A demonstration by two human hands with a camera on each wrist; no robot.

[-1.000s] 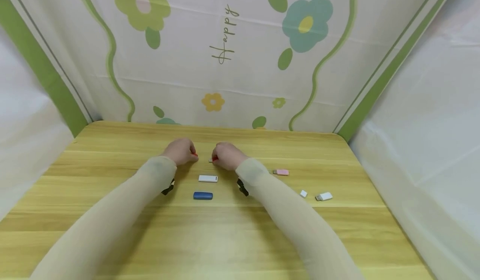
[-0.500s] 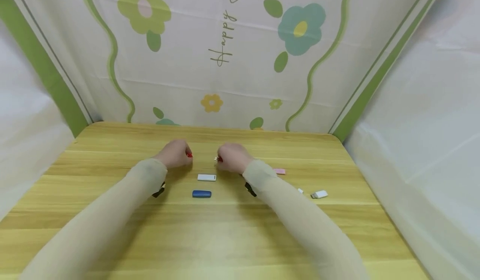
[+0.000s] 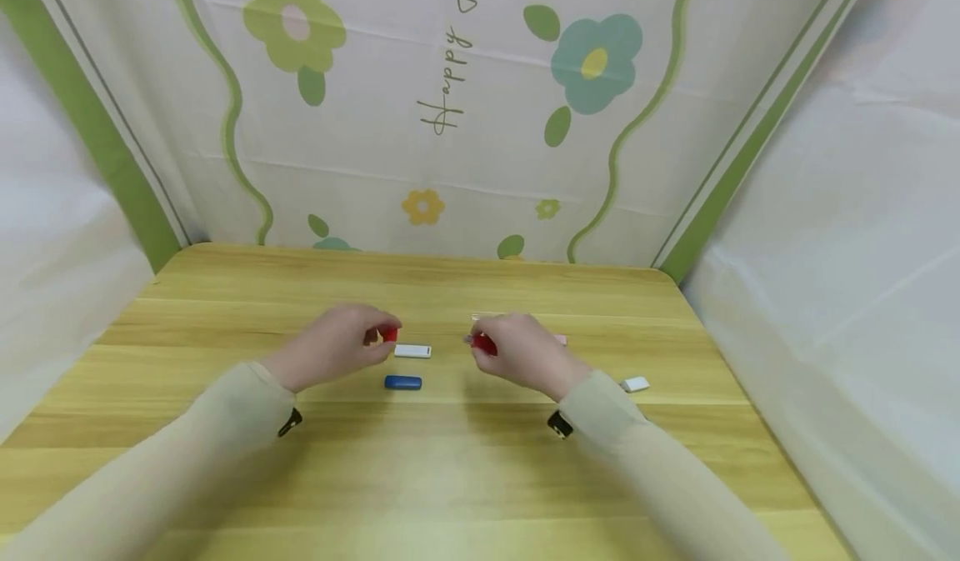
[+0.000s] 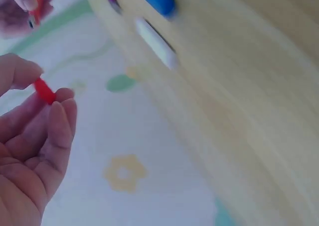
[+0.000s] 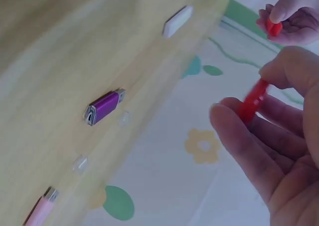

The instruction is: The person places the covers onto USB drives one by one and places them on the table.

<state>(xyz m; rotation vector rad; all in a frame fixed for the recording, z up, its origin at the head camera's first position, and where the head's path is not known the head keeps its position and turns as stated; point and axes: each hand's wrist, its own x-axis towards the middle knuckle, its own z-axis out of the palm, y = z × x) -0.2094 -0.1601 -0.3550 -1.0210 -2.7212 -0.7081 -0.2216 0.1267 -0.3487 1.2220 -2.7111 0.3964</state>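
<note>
My left hand [image 3: 341, 343] pinches a small red cap [image 4: 45, 91] between thumb and fingertips, raised above the table by the left end of a white USB stick [image 3: 412, 351]. Facing it across a gap, my right hand [image 3: 525, 351] grips a red USB stick [image 5: 253, 101] by its body. Its metal plug points left, toward the cap; the two pieces are apart. Nearer the person than the white stick lies a blue USB stick [image 3: 402, 383]. A purple USB stick [image 5: 104, 106] with its plug bare shows in the right wrist view, mostly hidden by the right hand in the head view.
A pink USB stick [image 5: 40, 208] and another white USB stick [image 3: 636, 384] lie uncapped at the right. Two small clear caps [image 5: 80, 164] sit near the purple and pink sticks. A printed cloth [image 3: 360, 127] hangs behind the wooden table [image 3: 450, 478].
Both hands have lifted off the table and drawn back toward the person, the right one also moving rightward. The red cap and red USB stick have come with them and are farther apart.
</note>
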